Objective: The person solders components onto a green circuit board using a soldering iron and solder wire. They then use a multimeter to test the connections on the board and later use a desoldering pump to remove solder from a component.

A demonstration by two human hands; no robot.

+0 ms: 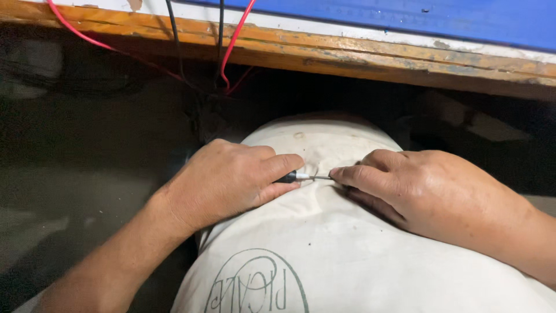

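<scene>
Thin metal shows between our two hands: a short wire that comes out of a black sleeve with a white band. Our left hand is closed around this sleeve, with the thumb and forefinger pinching its front end. Our right hand pinches the other end of the wire between thumb and forefinger, so the wire is stretched straight between the two hands. Both hands rest on our lap, on a cream cloth with a green round print low down.

As we judge it, the work on the wire end is in the middle: the end is already bare and held tight, but it is not joined to anything that we can see. Whether the strands are twisted, we cannot tell; the piece is too small.

Above the hands runs the worn wooden edge of the bench, with a blue board on top. Red cables and black cables hang over this edge into the dark space under it.
</scene>
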